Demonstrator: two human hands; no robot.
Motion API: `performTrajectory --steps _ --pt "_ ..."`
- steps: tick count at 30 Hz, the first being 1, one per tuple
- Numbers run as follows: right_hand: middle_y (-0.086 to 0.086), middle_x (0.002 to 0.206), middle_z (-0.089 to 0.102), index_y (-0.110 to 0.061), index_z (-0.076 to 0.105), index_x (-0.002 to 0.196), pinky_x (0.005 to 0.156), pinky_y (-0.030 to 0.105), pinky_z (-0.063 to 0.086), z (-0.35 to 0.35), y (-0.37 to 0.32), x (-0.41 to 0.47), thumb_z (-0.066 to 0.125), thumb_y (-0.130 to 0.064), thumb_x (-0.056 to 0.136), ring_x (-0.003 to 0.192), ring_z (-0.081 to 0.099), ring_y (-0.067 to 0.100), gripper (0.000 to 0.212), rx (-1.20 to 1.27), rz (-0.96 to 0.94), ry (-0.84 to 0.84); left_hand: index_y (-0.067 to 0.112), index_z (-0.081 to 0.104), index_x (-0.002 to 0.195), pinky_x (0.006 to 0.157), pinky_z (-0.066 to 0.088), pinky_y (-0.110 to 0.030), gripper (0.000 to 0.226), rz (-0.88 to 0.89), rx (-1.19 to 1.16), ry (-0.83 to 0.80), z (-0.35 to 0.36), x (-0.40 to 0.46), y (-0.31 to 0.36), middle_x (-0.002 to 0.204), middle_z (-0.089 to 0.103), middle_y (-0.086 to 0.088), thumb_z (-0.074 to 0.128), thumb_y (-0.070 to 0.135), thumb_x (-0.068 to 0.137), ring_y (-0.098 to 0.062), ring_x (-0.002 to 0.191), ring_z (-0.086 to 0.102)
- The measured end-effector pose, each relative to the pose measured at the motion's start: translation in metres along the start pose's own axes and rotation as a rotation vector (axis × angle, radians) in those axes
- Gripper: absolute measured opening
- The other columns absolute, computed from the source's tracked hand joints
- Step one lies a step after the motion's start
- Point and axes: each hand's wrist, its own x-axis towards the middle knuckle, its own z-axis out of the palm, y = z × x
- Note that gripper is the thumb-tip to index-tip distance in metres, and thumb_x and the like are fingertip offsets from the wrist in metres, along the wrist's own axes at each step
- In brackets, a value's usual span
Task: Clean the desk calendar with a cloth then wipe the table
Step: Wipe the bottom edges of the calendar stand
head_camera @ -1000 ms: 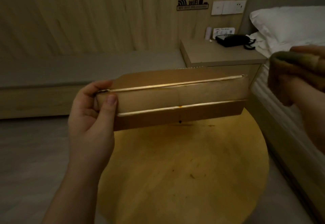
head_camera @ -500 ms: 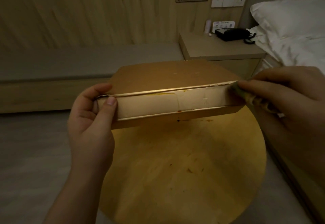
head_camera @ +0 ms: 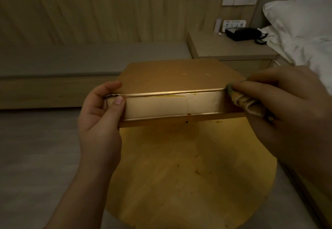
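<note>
left hand [head_camera: 100,121] grips left end of brown cardboard desk calendar [head_camera: 170,92], thumb on pale underside | right hand [head_camera: 287,113] pinches bunched tan cloth [head_camera: 246,101] against calendar's right end, at upper edge | calendar held above far part of round yellow wooden table [head_camera: 188,175] | table's near and middle surface open, small stains | bed [head_camera: 305,36] close right

The desk calendar [head_camera: 172,78], brown card with a spiral binding along its far edge, is held in the air above the desk [head_camera: 188,175], its pale base turned toward the camera. Orange stains mark the base's edges. A bunched, greenish-brown cloth [head_camera: 240,99] presses against the calendar's right end. The round, yellow wooden desk carries scattered dark spots and smears.
</note>
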Motion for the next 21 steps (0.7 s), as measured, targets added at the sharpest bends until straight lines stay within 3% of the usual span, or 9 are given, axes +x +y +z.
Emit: performTrajectory --steps 10,15,21 --pt "0.018 0.108 0.071 0.0 0.076 0.115 0.084 0.033 0.04 0.028 -0.066 0.025 0.067 -0.007 0.097 0.094 0.061 0.035 0.021 0.188 -0.017 -0.015 0.038 0.077 0.104 0.078 0.048 -0.028 0.029 -0.039 -0.023 -0.019 0.006 -0.005 0.001 0.09 0.067 0.014 0.06 0.018 0.091 -0.006 0.086 0.058" --pt "0.017 0.107 0.07 0.0 0.075 0.11 0.075 0.042 0.05 0.043 -0.105 0.046 0.06 -0.011 0.098 0.094 0.059 0.03 0.022 0.286 -0.039 -0.015 0.03 0.075 0.104 0.065 0.048 -0.023 0.027 -0.06 -0.09 -0.066 0.01 -0.009 0.005 0.083 0.066 0.007 0.052 0.017 0.097 -0.008 0.074 0.058" --pt "0.016 0.107 0.069 -0.002 0.075 0.109 0.074 0.043 0.051 0.047 -0.114 0.052 0.056 -0.01 0.097 0.094 0.057 0.029 0.024 0.285 -0.029 -0.046 0.027 0.073 0.099 0.063 0.049 -0.02 0.026 -0.047 -0.101 -0.044 0.008 -0.006 0.006 0.082 0.068 0.008 0.05 0.015 0.097 -0.007 0.071 0.058"
